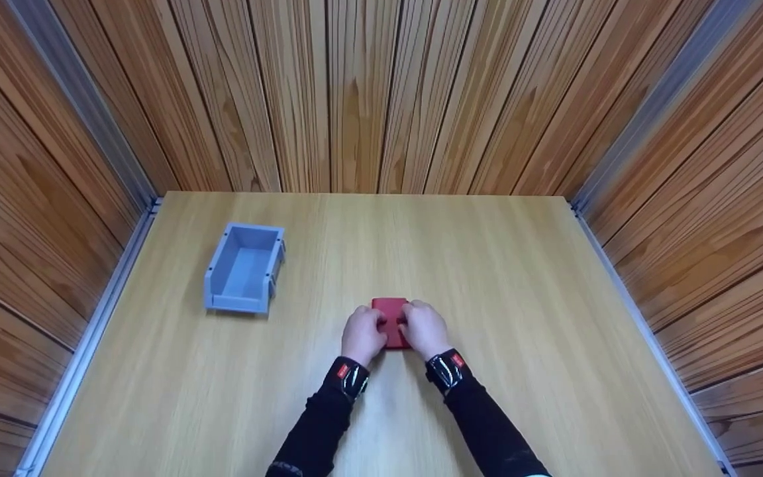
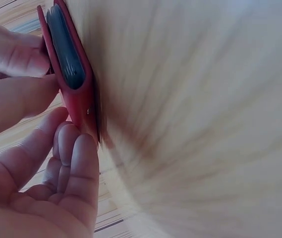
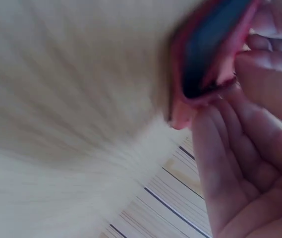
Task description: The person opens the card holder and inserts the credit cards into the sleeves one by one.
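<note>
Between the two hands, low on the wooden table, is a red card holder (image 1: 390,308) with a smooth folded cover. In the left wrist view, a stack of thin sleeves (image 2: 64,49) shows inside its curved spine. My left hand (image 1: 363,333) grips the holder's left side, thumb on the upper cover and fingertips against the lower edge. On the right side my right hand (image 1: 425,328) pinches it between thumb and fingers. The right wrist view shows the card holder (image 3: 180,111) with its cover parted and a dark gap inside.
A blue plastic bin (image 1: 239,303) stands on the table (image 1: 501,278) at the back left, its low front toward me. Wood-plank walls (image 1: 361,99) rise at the back and both sides, with metal rails (image 1: 93,361) along the side edges of the table.
</note>
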Available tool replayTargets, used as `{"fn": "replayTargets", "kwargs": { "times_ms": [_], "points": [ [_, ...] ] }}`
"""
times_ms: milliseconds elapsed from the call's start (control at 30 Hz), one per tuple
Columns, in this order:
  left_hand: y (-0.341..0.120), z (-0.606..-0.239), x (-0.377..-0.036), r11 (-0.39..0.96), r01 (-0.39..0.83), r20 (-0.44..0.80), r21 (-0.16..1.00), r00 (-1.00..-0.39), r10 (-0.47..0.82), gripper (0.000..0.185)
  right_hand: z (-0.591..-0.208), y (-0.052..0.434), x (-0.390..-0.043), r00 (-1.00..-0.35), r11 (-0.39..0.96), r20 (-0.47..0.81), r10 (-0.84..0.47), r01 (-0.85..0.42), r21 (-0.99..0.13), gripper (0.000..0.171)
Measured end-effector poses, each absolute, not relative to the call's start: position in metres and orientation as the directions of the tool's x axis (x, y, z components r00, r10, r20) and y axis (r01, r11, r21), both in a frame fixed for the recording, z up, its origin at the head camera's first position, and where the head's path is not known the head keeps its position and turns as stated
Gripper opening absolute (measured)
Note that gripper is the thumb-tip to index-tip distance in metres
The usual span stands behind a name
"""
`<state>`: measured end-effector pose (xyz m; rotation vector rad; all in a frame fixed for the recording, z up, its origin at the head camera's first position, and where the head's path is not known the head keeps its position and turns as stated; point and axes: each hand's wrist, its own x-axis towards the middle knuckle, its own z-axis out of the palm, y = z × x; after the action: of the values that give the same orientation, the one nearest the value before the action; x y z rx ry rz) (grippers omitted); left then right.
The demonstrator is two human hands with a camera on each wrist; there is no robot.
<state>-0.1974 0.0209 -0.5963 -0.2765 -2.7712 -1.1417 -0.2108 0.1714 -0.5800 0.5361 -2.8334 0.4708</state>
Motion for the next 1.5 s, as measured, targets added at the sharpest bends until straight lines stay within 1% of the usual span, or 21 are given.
{"fn": "replayTargets", "kwargs": {
  "times_ms": [167, 233, 367, 533, 667, 767, 1033, 1300, 1500],
  "points": [
    [0.02, -0.596, -0.197, 0.69, 0.191, 0.163, 0.698, -0.981, 0.106, 0.021, -0.582, 0.175, -0.213, -0.919, 0.861, 0.271, -0.285, -0.37, -0.35, 0.005],
    [0.021, -0.597, -0.197, 0.691, 0.184, 0.158, 0.699, -0.982, 0.102, 0.021, -0.582, 0.176, -0.214, -0.923, 0.849, 0.269, -0.276, -0.365, -0.381, 0.007],
    [0.021, -0.598, -0.198, 0.691, 0.181, 0.153, 0.7, -0.983, 0.103, 0.022, -0.582, 0.177, -0.214, -0.925, 0.845, 0.274, -0.261, -0.357, -0.399, 0.009],
    [0.021, -0.596, -0.198, 0.69, 0.168, 0.139, 0.704, -0.985, 0.098, 0.023, -0.585, 0.176, -0.213, -0.921, 0.857, 0.284, -0.266, -0.361, -0.367, 0.009],
    [0.021, -0.594, -0.199, 0.691, 0.178, 0.148, 0.7, -0.984, 0.104, 0.024, -0.583, 0.174, -0.213, -0.908, 0.876, 0.289, -0.302, -0.384, -0.291, 0.006],
    [0.02, -0.594, -0.199, 0.701, 0.189, 0.161, 0.688, -0.981, 0.107, 0.023, -0.58, 0.173, -0.214, -0.902, 0.882, 0.29, -0.32, -0.395, -0.257, 0.008],
    [0.021, -0.596, -0.198, 0.697, 0.166, 0.13, 0.698, -0.986, 0.105, 0.026, -0.58, 0.172, -0.219, -0.926, 0.894, 0.246, -0.287, -0.351, -0.277, 0.007],
    [0.021, -0.596, -0.2, 0.686, 0.165, 0.135, 0.709, -0.986, 0.098, 0.026, -0.573, 0.166, -0.229, -0.956, 0.912, 0.161, -0.246, -0.285, -0.294, 0.014],
    [0.02, -0.597, -0.2, 0.699, 0.192, 0.162, 0.689, -0.981, 0.11, 0.024, -0.568, 0.157, -0.234, -0.959, 0.936, 0.134, -0.248, -0.273, -0.221, 0.015]
  ]
}}
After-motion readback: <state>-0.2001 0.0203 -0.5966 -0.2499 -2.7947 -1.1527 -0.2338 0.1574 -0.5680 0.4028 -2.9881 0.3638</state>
